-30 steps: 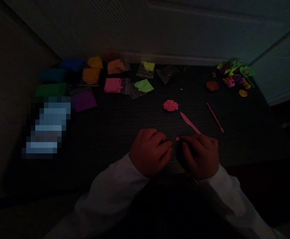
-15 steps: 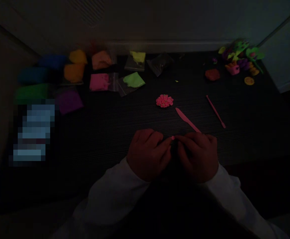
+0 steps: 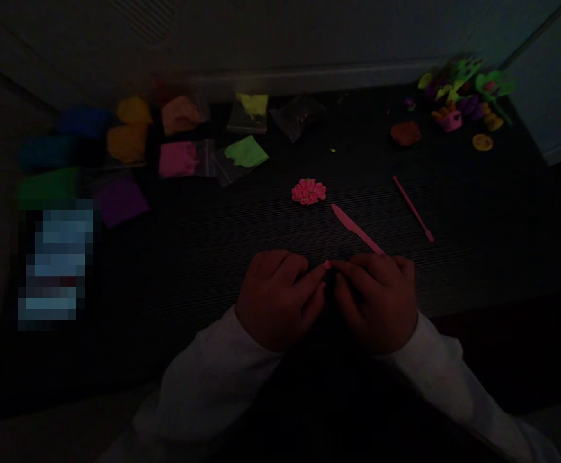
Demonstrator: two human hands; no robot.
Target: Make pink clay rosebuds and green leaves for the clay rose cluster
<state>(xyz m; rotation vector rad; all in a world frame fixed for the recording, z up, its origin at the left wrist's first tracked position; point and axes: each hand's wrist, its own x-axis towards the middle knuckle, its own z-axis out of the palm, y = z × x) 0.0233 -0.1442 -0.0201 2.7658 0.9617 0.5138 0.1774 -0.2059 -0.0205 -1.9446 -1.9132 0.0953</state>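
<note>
Between the tips of my two index fingers sits a tiny piece of pink clay [image 3: 328, 264]. My left hand [image 3: 280, 299] is closed, its finger and thumb at the left side of the piece. From the right, my right hand [image 3: 379, 302] meets it with curled fingers. The dim light hides the thumbs in part. Just beyond the right hand lies a pink plastic clay knife [image 3: 355, 228], its handle end behind the knuckles. A cluster of small pink clay petals with bits of green [image 3: 308, 191] rests on the dark table [image 3: 203, 257] further back.
A thin pink modelling tool [image 3: 413, 209] lies at right. Behind it are a reddish-brown lump [image 3: 405, 133], a yellow disc [image 3: 482, 143] and colourful clay figures [image 3: 458, 96]. Packs of clay, among them a pink pack [image 3: 178, 159] and a purple pack [image 3: 122, 199], stand left, near a blurred phone-like screen [image 3: 58, 257].
The view has shifted slightly, so everything on the table appears a little further left. Both hands keep their pose around the pink piece.
</note>
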